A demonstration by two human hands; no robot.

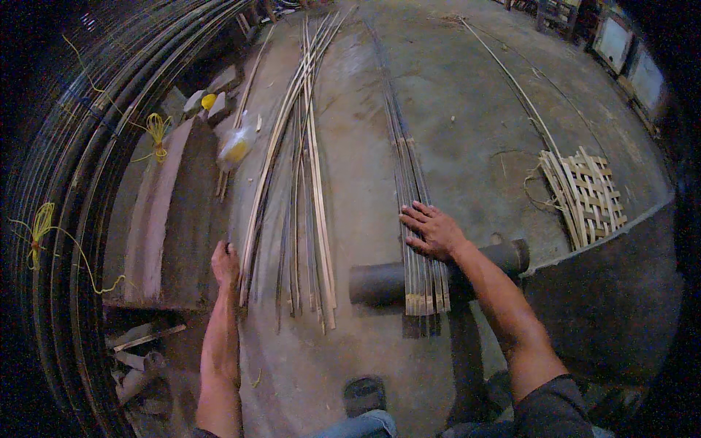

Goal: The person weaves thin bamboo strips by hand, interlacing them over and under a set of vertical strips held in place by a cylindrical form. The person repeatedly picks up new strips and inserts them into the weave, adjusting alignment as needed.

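My right hand point(432, 232) lies palm down, its fingers spread, on a row of long thin bamboo strips point(427, 293). The near ends of these strips rest side by side across a dark pipe point(376, 283), and the rest runs away along the floor. On the left, my left hand point(225, 264) is closed with its fingers curled; whatever it may hold is hidden. It is beside a wooden block point(191, 219) and close to a loose pile of pale and dark strips point(315, 241) that cross toward their far ends.
Long dark poles point(62, 292) tied with yellow cord point(41, 232) curve along the left. A clear plastic bag point(235, 146) sits near the block. At right lie a woven bamboo piece point(595, 193) and a dark sheet point(606, 299). My shoe point(364, 396) is below.
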